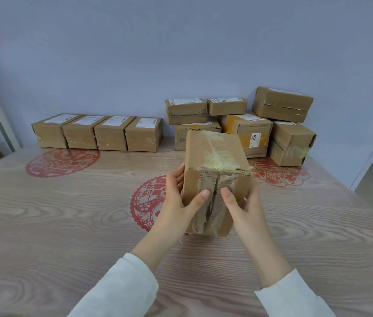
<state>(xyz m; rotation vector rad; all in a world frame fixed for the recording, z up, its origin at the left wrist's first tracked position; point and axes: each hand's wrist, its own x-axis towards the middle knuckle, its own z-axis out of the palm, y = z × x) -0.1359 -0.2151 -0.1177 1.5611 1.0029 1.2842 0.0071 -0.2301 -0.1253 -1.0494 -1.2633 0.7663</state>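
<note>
The box (pixel 213 156) sits between both hands over the middle of the worktop (pixel 66 225). Its long axis runs away from the person, and its torn near end faces the camera. The left hand (pixel 176 200) and right hand (pixel 245 204) are equally near. Each clamps one side with its fingers (pixel 176 177) curled round the edge, and the thumbs press the end face on either side of the split seam (pixel 213 202). So the opening lies right between the thumbs, and parting the flaps looks like the next move. Yellowed tape (pixel 217 152) still covers the top, and nothing inside shows (the flaps are only cracked apart). Whether the lower edge touches the worktop I cannot tell. Against the wall stand a row of four boxes (pixel 110 133) and a pile of boxes (pixel 245 124), all sealed.
</note>
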